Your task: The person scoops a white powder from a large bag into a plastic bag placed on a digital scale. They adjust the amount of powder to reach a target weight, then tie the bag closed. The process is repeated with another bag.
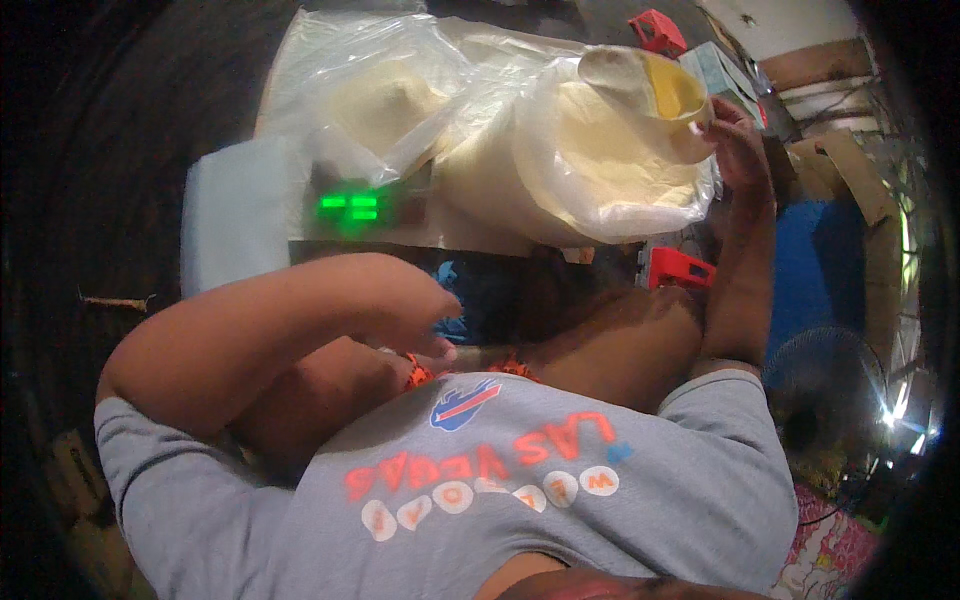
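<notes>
My right hand (739, 142) grips the rim or handle side of a round scoop or cup (679, 86) with a yellow inside, held tilted. Below it lies a large open plastic-lined sack (495, 180) with pale yellow powder (592, 127) inside. To the left, a clear plastic bag (390, 97) of similar powder rests behind the lit green display of a digital scale (349, 206). Bent across my lap, my left hand (420, 304) holds nothing visible, its thumb apart from the curved fingers. Some of those fingers are hidden.
A whitish block or container (232, 214) stands left of the scale. Red plastic items lie behind the sack (656, 31) and near my right knee (679, 268). A pale green box (716, 75), a blue surface (814, 270), cardboard (859, 176) and a fan (817, 382) line the right side.
</notes>
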Available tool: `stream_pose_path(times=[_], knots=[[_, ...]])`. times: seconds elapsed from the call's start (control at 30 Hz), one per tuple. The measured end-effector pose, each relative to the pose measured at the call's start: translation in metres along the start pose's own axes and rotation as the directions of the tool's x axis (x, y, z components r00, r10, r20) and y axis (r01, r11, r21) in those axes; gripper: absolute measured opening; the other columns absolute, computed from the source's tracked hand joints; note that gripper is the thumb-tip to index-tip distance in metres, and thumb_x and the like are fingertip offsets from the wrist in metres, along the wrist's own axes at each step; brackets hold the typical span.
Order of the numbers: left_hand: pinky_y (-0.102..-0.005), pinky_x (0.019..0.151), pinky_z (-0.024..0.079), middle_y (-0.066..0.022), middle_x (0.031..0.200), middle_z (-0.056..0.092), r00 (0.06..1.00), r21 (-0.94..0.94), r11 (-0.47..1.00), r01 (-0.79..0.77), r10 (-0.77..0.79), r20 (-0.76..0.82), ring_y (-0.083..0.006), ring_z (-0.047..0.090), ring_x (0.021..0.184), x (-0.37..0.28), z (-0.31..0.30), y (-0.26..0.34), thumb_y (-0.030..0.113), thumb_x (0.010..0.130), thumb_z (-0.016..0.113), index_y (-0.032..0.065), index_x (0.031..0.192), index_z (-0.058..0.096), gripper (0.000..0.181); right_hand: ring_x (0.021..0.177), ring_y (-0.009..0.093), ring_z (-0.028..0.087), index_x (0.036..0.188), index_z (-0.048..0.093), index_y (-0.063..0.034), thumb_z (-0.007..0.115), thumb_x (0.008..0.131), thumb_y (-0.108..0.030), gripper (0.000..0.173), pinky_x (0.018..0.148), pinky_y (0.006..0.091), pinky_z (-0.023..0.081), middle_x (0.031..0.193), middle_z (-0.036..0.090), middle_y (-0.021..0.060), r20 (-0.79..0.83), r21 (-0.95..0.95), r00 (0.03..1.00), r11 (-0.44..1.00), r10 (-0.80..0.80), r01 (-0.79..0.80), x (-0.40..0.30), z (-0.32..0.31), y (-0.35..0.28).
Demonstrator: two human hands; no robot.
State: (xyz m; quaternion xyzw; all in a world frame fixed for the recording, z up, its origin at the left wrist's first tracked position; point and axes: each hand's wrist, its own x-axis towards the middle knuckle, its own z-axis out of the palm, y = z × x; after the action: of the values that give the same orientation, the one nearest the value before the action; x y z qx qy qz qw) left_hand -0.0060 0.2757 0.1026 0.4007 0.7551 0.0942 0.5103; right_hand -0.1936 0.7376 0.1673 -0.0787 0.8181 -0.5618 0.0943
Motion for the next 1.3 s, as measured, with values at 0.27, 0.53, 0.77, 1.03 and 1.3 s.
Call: stream_pose_path(times=[0.27, 0.53, 0.77, 1.03, 1.3], knots=[[-0.0513, 0.1, 0.048, -0.0215, 0.128, 0.068, 0.997, 0.006, 0.997, 0.08, -0.08, 0.002, -0.0427, 0.063, 0.119, 0.021, 0.0, 0.0, 0.056, 0.097, 0.06, 0.0095, 0.145, 0.055, 0.067, 0.095, 0.03, 0.07, 0.106, 0.072, -0.0032, 0.071, 0.082, -0.016, 0.027, 0.092, 0.0479, 0.053, 0.098, 0.072, 0.0173, 0.225, -0.546, 0.722, 0.529, -0.654, 0.649, 0.071, 0.169, -0.065], [-0.051, 0.097, 0.049, -0.0212, 0.124, 0.069, 0.992, 0.022, 0.993, 0.116, -0.115, -0.059, -0.0425, 0.064, 0.116, 0.039, 0.007, -0.01, 0.053, 0.098, 0.059, 0.01, 0.137, 0.06, 0.058, 0.107, 0.025, 0.064, 0.098, 0.073, -0.0125, 0.065, 0.08, -0.017, 0.021, 0.112, 0.0436, 0.034, 0.098, 0.072, 0.0052, 0.571, -0.808, 0.483, -0.349, -0.664, 0.474, 0.071, 0.303, -0.038], [-0.048, 0.1, 0.049, -0.0212, 0.129, 0.067, 0.994, -0.02, 0.994, 0.11, -0.109, 0.024, -0.041, 0.063, 0.12, 0.032, 0.001, -0.019, 0.05, 0.098, 0.06, 0.0105, 0.141, 0.057, 0.058, 0.097, 0.033, 0.064, 0.103, 0.072, -0.0079, 0.062, 0.074, -0.009, 0.031, 0.102, 0.048, 0.043, 0.093, 0.07, 0.0123, 0.457, -0.829, 0.425, -0.201, -0.781, 0.522, 0.052, 0.262, -0.048], [-0.0478, 0.103, 0.049, -0.0216, 0.136, 0.064, 0.995, -0.102, 0.992, 0.08, -0.086, -0.055, -0.0413, 0.062, 0.124, 0.023, 0.001, -0.028, 0.053, 0.098, 0.061, 0.0094, 0.147, 0.053, 0.066, 0.108, 0.029, 0.071, 0.122, 0.072, -0.0102, 0.077, 0.076, -0.013, 0.046, 0.101, 0.0433, 0.051, 0.115, 0.075, 0.0122, 0.182, -0.964, 0.572, -0.03, -0.8, 0.265, 0.019, 0.133, -0.062], [-0.0486, 0.104, 0.049, -0.022, 0.136, 0.063, 0.994, -0.091, 0.991, 0.103, -0.106, -0.029, -0.0414, 0.061, 0.125, 0.011, -0.009, -0.018, 0.055, 0.096, 0.062, 0.0095, 0.147, 0.053, 0.069, 0.102, 0.036, 0.071, 0.112, 0.075, -0.0148, 0.066, 0.079, -0.021, 0.035, 0.089, 0.0562, 0.053, 0.098, 0.076, 0.0158, -0.082, -0.987, 0.992, -0.13, -0.093, -0.093, -0.005, 0.039, 0.005]])
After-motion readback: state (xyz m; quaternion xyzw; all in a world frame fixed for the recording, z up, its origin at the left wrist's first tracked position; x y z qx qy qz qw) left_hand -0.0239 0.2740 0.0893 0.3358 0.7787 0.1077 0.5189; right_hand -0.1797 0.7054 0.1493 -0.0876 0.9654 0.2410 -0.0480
